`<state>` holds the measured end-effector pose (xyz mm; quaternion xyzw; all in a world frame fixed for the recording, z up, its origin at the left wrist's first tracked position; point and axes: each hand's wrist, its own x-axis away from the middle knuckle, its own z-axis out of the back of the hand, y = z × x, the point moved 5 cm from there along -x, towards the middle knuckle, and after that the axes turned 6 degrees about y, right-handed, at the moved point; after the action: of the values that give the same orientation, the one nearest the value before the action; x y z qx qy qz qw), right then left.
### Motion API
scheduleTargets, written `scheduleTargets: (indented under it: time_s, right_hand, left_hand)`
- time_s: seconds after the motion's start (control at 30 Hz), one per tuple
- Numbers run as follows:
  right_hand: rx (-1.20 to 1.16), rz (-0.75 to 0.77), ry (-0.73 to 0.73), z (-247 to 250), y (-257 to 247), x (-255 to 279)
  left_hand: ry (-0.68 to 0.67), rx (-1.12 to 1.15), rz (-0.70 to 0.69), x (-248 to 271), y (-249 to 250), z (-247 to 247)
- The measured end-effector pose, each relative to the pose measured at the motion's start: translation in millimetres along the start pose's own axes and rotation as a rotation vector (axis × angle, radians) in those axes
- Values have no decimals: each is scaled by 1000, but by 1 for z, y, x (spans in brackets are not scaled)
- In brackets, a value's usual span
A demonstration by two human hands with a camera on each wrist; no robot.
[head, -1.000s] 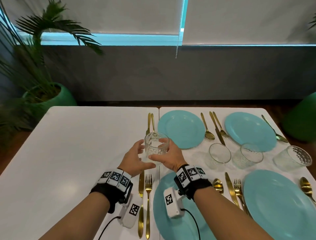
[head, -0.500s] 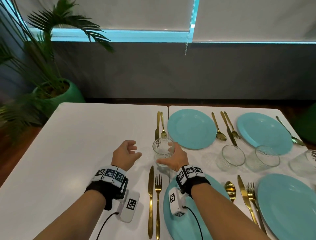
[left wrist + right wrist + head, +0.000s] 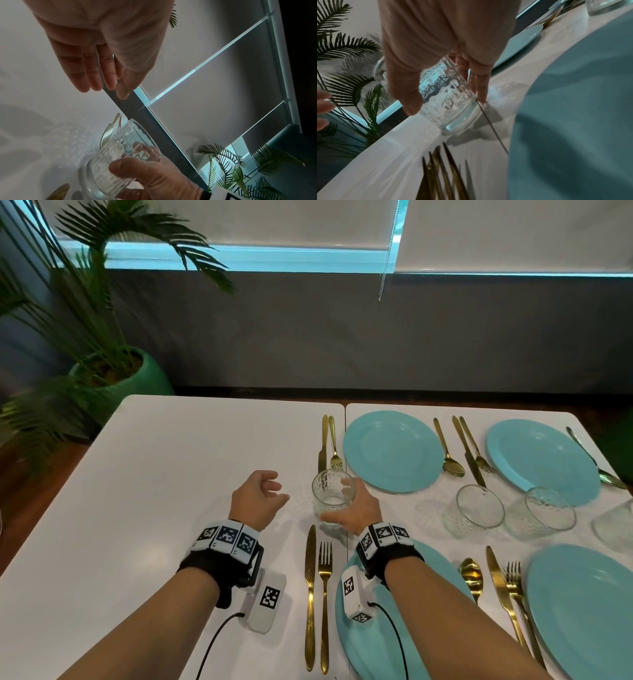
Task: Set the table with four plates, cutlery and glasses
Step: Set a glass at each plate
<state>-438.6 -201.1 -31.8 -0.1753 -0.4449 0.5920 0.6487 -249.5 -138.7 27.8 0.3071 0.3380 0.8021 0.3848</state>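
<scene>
Four plates and gold cutlery already lie on the bench (image 3: 171,474), and the right hand (image 3: 356,510) curls round a glass (image 3: 330,494) standing above the near-left plate (image 3: 411,628), left hand (image 3: 255,499) loosely curled and holding nothing, while three glasses (image 3: 474,510) cluster mid-bench, apparently awaiting distribution.

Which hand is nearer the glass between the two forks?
Right. The right hand grips the glass, standing on the table; the left hand hangs open, apart to its left.
</scene>
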Motion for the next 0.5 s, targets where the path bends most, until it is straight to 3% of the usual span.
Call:
scheduleTargets:
  time_s: [0.5]
  right_hand:
    - [14,-44,79,28,28,7]
  left_hand:
    - [-31,10,-6,2,2,-7]
